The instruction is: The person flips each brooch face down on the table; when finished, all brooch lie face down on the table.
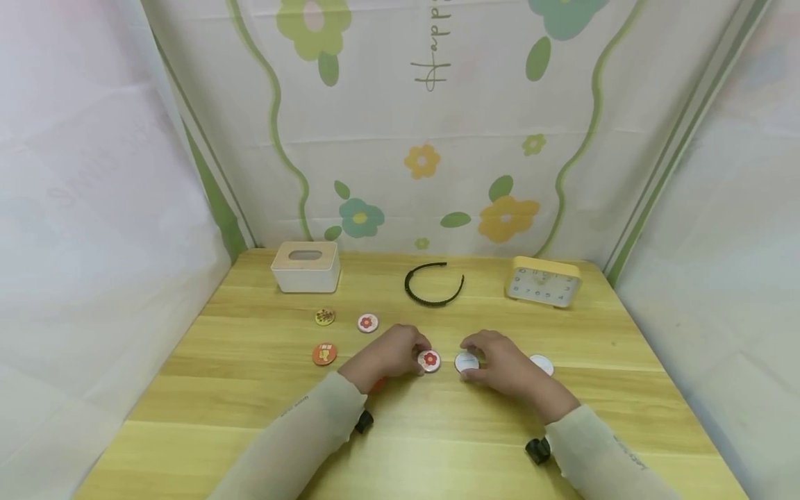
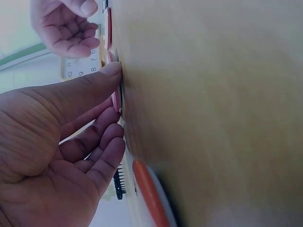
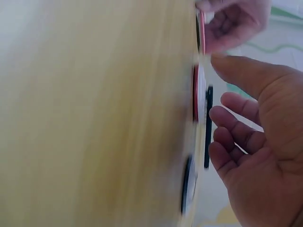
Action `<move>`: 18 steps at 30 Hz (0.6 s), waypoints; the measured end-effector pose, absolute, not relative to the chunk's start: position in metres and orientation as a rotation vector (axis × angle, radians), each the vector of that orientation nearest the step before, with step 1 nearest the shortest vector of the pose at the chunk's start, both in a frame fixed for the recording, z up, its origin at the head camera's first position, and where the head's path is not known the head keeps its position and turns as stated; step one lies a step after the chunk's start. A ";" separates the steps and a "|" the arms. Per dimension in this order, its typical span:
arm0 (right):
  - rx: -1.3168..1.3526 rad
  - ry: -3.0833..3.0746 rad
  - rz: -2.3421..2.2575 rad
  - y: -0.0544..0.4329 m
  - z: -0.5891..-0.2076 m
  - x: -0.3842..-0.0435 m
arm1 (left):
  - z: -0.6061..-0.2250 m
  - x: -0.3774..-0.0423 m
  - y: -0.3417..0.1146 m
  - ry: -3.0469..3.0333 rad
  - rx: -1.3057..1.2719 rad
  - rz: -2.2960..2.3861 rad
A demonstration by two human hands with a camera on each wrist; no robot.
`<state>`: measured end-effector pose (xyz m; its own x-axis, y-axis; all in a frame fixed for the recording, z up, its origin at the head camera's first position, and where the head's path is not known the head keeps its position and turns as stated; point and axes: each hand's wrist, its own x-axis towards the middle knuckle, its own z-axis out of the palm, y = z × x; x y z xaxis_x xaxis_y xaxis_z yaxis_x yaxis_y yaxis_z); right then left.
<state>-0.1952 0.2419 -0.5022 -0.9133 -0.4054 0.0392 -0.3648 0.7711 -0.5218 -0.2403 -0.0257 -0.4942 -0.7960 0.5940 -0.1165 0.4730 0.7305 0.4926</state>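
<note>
Sleeves (image 1: 287,437) of pale cloth cover both forearms. Left hand (image 1: 396,351): thumb and fingers pinch the rim of a red-flower badge (image 1: 430,360), held at the tabletop (image 1: 437,451). Right hand (image 1: 500,364): thumb and fingers stand apart around a white disc (image 1: 467,362), the fingertips clear of it in the right wrist view; the disc lies near the red-flower badge. Behind the right hand, partly hidden, is another disc (image 1: 544,364). Left of the left hand lie an orange badge (image 1: 324,354) and, farther off, a yellow badge (image 1: 325,317); a second flower badge (image 1: 368,322) lies nearer, just beyond it. Beyond both hands lies a black headband (image 1: 431,303), between a tissue box (image 1: 306,278), far left, and a clock (image 1: 544,283), far right.
</note>
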 end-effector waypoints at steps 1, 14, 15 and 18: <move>-0.645 2.883 -0.835 0.237 -0.502 -0.195 | -0.495 -0.240 -0.026 2.669 0.830 0.660; -0.835 2.910 -0.738 0.187 -0.507 -0.204 | -0.497 -0.240 -0.028 2.670 0.810 0.737; -0.841 2.912 -0.724 0.185 -0.507 -0.205 | -0.497 -0.241 -0.028 2.672 0.817 0.738; -0.854 2.928 -0.688 0.182 -0.509 -0.206 | -0.498 -0.241 -0.028 2.677 0.837 0.728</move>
<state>-0.2058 0.1817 -0.5089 -0.8506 -0.5150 0.1063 -0.5084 0.7537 -0.4165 -0.2414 -0.0281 -0.4982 -0.8060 0.5864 -0.0802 0.4651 0.7114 0.5269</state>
